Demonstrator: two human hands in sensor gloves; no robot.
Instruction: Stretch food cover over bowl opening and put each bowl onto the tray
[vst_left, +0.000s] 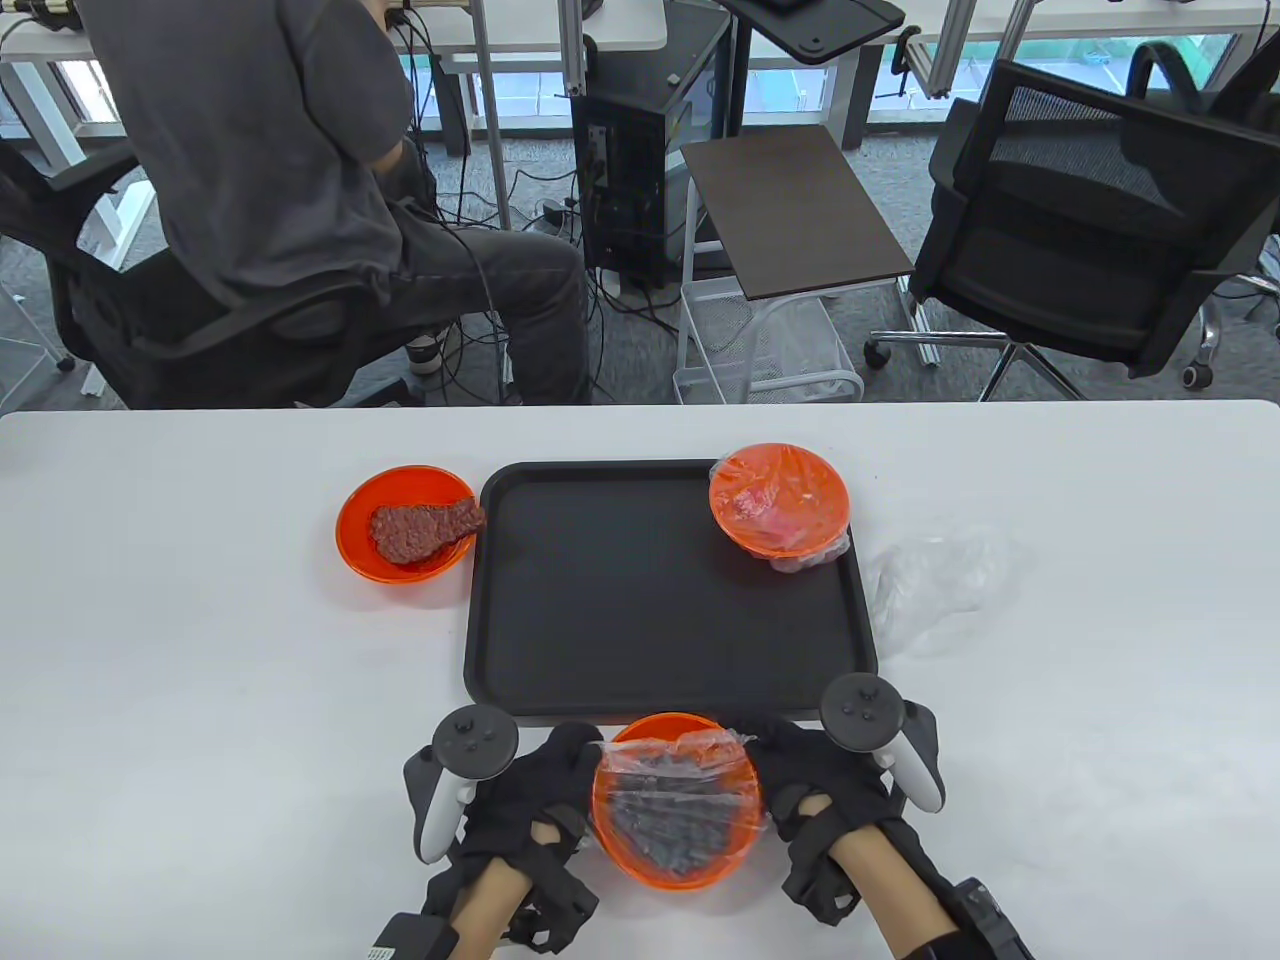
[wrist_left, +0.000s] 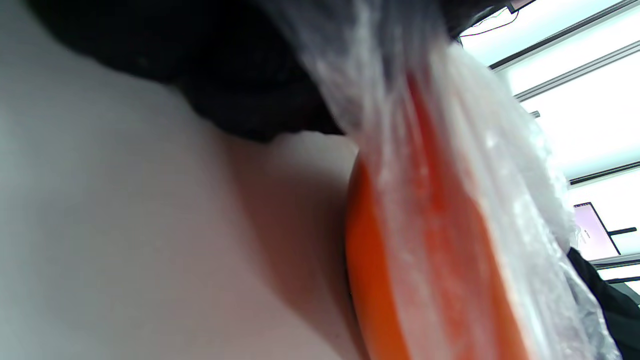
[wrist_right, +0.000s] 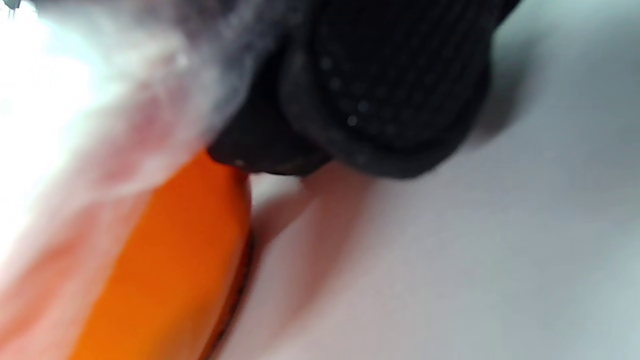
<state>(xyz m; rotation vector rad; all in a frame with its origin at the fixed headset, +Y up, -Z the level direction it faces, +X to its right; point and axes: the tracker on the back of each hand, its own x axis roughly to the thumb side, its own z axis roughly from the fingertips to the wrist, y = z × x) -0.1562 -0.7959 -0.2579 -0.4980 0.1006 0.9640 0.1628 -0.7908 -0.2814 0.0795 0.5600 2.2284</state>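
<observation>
The near orange bowl (vst_left: 676, 800) sits on the worktop (vst_left: 200, 650) at six o'clock of the black tray (vst_left: 668, 590), its clear food cover (vst_left: 672, 790) only partly on. The left hand (vst_left: 530, 800) and right hand (vst_left: 815, 790) each have their grip clamped on the cover's edge. Best, I think, to pull both sides outward evenly, then tuck the elastic under the rim.

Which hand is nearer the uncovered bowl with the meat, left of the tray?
Left. The left hand is at the near bowl's left rim, below the uncovered bowl; the right hand is beyond the near bowl, farther away.
</observation>
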